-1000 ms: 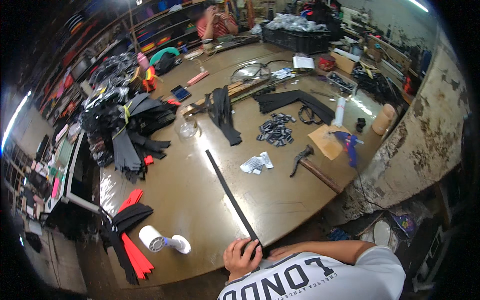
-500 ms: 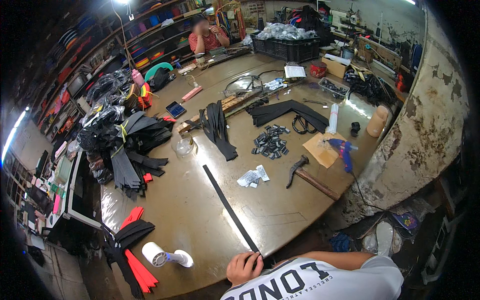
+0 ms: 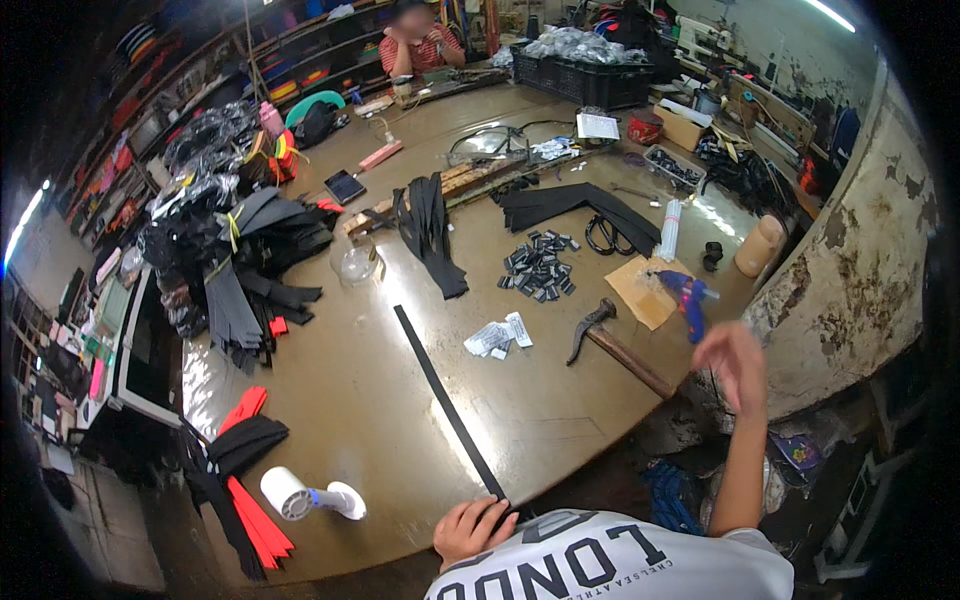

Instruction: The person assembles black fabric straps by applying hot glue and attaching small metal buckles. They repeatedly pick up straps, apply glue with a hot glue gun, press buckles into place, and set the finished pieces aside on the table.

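Observation:
A long black strap [image 3: 448, 400] lies lengthwise on the table, its near end at the front edge. My left hand [image 3: 470, 527] is closed on that near end. Raised over the table's right edge, my right hand [image 3: 733, 370] has bent, parted fingers with nothing in them. Just beyond its fingertips is a blue hot glue gun [image 3: 690, 305], its nozzle over a brown cardboard piece [image 3: 640, 290]. A hammer [image 3: 628, 360] with a wooden handle lies left of my right hand. White printed labels [image 3: 497, 337] and a heap of small black pieces [image 3: 537, 267] lie beyond the strap's right side.
A small white fan [image 3: 300, 495] and red and black straps [image 3: 255, 510] occupy the near left. Bundled black straps [image 3: 250, 280] are piled farther back. Scissors [image 3: 610, 235] and white glue sticks [image 3: 671, 230] lie at right. Someone in a striped shirt [image 3: 420, 55] sits across the table.
My right hand has come up from the table's front edge and swung right toward the glue gun. My left hand stays on the strap's end. The whole view has shifted slightly.

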A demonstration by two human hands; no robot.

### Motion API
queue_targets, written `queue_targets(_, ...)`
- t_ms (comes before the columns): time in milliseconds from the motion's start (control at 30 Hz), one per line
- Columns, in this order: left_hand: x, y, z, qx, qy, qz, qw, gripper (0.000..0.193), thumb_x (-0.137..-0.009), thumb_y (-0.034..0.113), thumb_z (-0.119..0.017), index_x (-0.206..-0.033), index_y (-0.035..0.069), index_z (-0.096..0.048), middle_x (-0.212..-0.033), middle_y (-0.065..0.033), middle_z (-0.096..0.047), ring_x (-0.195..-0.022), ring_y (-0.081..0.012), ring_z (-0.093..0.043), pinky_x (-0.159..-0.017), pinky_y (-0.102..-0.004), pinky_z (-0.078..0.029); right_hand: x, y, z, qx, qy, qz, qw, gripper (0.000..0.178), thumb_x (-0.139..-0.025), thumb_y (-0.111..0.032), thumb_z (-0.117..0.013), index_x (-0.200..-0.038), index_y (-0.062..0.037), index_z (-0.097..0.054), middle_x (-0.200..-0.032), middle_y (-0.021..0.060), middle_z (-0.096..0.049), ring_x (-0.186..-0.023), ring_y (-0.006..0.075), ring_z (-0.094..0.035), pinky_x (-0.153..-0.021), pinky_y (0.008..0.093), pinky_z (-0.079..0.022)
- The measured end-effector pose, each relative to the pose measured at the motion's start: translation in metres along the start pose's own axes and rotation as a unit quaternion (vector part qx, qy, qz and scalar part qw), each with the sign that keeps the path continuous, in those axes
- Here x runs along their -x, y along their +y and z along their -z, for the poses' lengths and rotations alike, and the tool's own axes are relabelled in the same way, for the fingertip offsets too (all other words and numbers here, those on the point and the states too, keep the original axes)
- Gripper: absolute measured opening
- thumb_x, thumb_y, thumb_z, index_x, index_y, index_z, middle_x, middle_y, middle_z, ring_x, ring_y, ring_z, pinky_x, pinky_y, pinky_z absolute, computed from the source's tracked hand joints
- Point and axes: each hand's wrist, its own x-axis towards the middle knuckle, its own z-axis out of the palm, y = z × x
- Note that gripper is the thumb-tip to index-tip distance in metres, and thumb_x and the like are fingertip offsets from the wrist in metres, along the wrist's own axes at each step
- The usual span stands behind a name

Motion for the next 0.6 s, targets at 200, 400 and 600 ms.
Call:
queue_targets(200, -0.008, 0.004, 0.003, -0.01, 0.004, 0.003, 1.0, 0.018, -0.071, 0.022, -0.082, -0.087, 0.018, -0.074, -0.091, 0.0049, -0.07, -0.079, -0.0153, -0.064, -0.065, -0.0266, -0.051, -0.054, 0.08, 0.024, 0.226, 0.378, 0.092, 0.893, 0.047, -0.095, -0.04, -0.067, -0.121, -0.0035, -0.053, -0.108, 0.0051, -0.057, -0.1, 0.0163, -0.054, -0.09, 0.0289, -0.044)
queue_targets(400, -0.009, 0.006, 0.006, -0.017, -0.015, 0.015, 1.0, 0.019, -0.07, 0.02, -0.083, -0.088, 0.021, -0.075, -0.093, 0.0071, -0.07, -0.081, -0.0158, -0.063, -0.067, -0.0286, -0.05, -0.086, 0.109, 0.03, 0.339, 0.225, 0.14, 0.903, 0.068, -0.089, -0.029, -0.075, -0.141, -0.0027, -0.041, -0.114, 0.015, -0.065, -0.1, 0.0189, -0.063, -0.091, 0.0339, -0.049)
queue_targets(600, -0.006, 0.006, 0.003, -0.02, -0.007, 0.013, 1.0, 0.019, -0.071, 0.02, -0.082, -0.089, 0.021, -0.075, -0.093, 0.007, -0.07, -0.082, -0.0161, -0.062, -0.067, -0.0294, -0.05, -0.1, 0.104, 0.036, 0.472, 0.234, 0.133, 0.84, 0.06, -0.088, -0.03, -0.073, -0.136, -0.0023, -0.049, -0.107, 0.0184, -0.068, -0.098, 0.0242, -0.067, -0.088, 0.0351, -0.05)
